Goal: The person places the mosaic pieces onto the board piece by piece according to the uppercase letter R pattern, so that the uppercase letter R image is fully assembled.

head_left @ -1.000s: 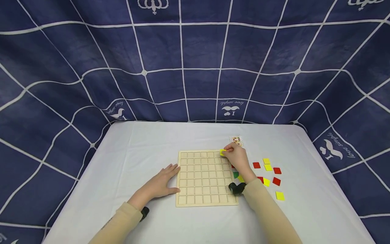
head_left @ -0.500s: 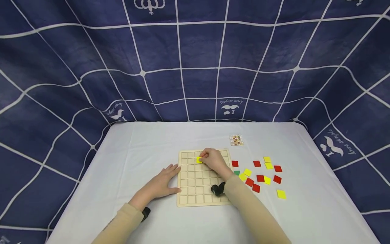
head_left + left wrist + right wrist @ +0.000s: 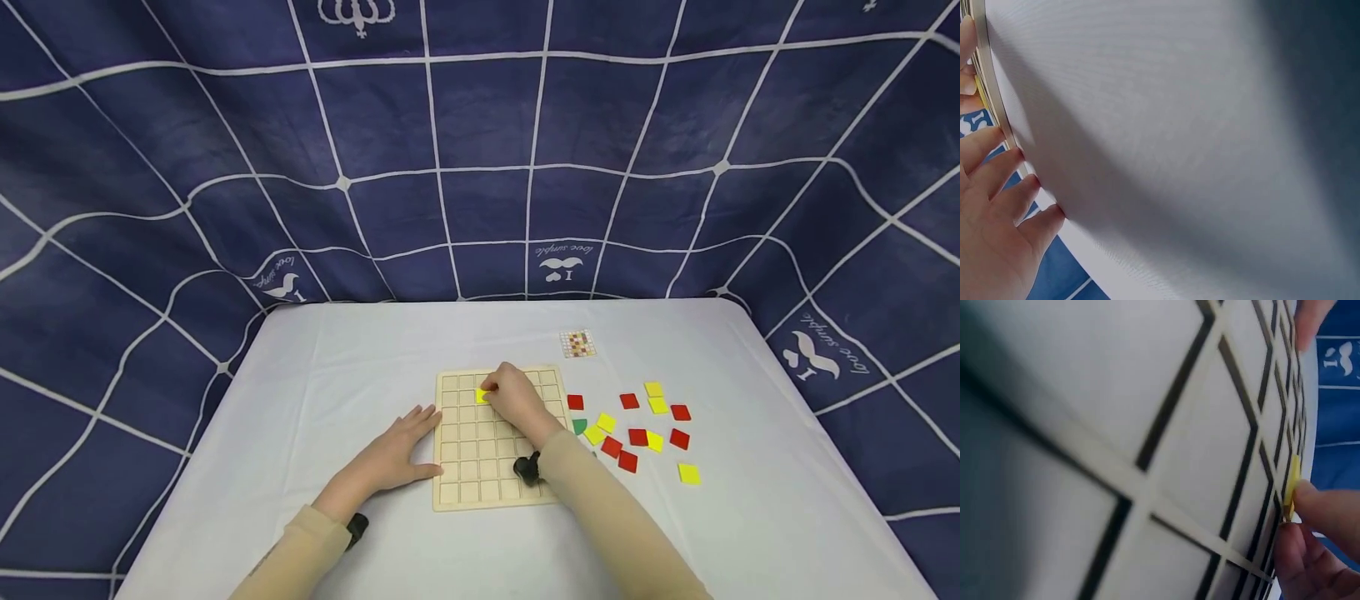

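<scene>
A pale wooden grid board (image 3: 469,450) lies on the white table, its square cells framed by raised ridges. My right hand (image 3: 517,398) pinches a yellow square tile (image 3: 481,397) between thumb and fingers over a cell in the second row from the far edge. In the right wrist view the yellow tile (image 3: 1292,482) stands slightly tilted at the grid, with the fingertips right at its edge. My left hand (image 3: 397,454) lies with fingers spread, fingertips touching the board's left edge. The left wrist view shows the left hand's fingers (image 3: 997,175) along that edge.
Right of the board lie several red tiles (image 3: 627,461) and yellow tiles (image 3: 688,473), plus a green piece (image 3: 580,427) close to the board's edge. A small printed pattern card (image 3: 577,343) lies behind the board. A dark blue curtain (image 3: 480,208) stands behind the table.
My right hand has carried the yellow tile leftward across the board from its far right corner, then lowered it at a second-row cell. My left hand stays at the board's edge.
</scene>
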A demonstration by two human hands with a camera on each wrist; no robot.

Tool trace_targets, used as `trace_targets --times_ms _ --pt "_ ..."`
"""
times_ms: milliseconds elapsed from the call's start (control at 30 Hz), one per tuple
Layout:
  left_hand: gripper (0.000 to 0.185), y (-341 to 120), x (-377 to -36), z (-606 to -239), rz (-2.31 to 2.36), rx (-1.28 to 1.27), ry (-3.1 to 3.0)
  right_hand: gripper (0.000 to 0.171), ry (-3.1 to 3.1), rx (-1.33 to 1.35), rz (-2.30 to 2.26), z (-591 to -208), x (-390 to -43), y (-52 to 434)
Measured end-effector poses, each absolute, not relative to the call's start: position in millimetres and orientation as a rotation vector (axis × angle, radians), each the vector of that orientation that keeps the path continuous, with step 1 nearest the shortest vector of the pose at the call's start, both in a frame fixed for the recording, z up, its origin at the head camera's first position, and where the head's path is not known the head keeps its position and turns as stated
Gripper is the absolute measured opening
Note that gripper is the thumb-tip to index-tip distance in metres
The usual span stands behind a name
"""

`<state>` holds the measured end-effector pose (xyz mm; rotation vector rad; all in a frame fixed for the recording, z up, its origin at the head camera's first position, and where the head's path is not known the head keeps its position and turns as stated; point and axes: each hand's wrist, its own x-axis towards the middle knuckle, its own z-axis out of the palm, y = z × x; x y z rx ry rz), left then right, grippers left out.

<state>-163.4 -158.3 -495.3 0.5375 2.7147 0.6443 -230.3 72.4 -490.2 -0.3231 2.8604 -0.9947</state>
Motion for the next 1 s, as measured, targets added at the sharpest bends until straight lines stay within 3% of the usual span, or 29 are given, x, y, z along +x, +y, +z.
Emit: trace_targets --times_ms 233,700,1000 --pt "0.086 -159.8 -162.6 -493.8 0.655 0.539 2.717 0.018 2.786 -0.243 -1.227 -480.7 -226.8 91.0" --pt "0.086 -158.9 -158.7 -493.7 0.654 0.562 2.73 0.028 2.735 0.154 -1.244 -482.0 -214.5 211.0" --pt "0.086 -161.3 -159.9 -496.1 0.656 0.581 2.731 0.033 2.694 0.137 -1.117 -493.9 -210.4 220.0"
